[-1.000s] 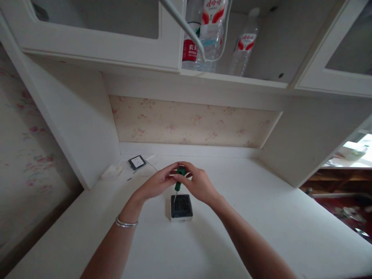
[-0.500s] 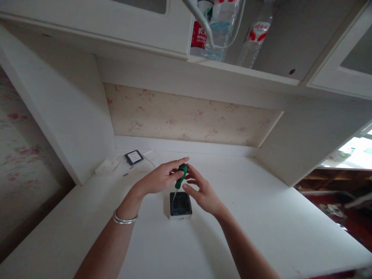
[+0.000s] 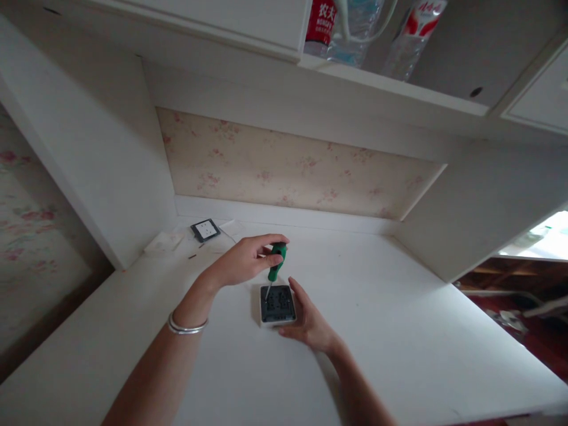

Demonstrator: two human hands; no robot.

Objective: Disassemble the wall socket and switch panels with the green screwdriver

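A screwdriver [image 3: 276,261] with a green and black handle is in my left hand [image 3: 248,258], thumb and fingers wrapped round the handle. It leans slightly, its thin metal tip down at the left part of a small square box [image 3: 278,305] with white sides and a black top. My right hand [image 3: 308,316] grips this box from the right, one digit at the far right corner and another along the near edge. The box lies flat on the white tabletop [image 3: 231,367]. Whatever the tip touches is too small to make out.
At the back left lies a socket plate [image 3: 205,229] with a dark frame and white centre. Beside it are a clear plastic wrapper [image 3: 164,241] and small dark screw-like pieces [image 3: 192,257]. Bottles [image 3: 415,38] stand in the overhead cabinet. Side panels bound the tabletop left and right.
My right hand has left the screwdriver and come down to the right side of the box. My left hand keeps hold of the handle. The view has tilted down a little.
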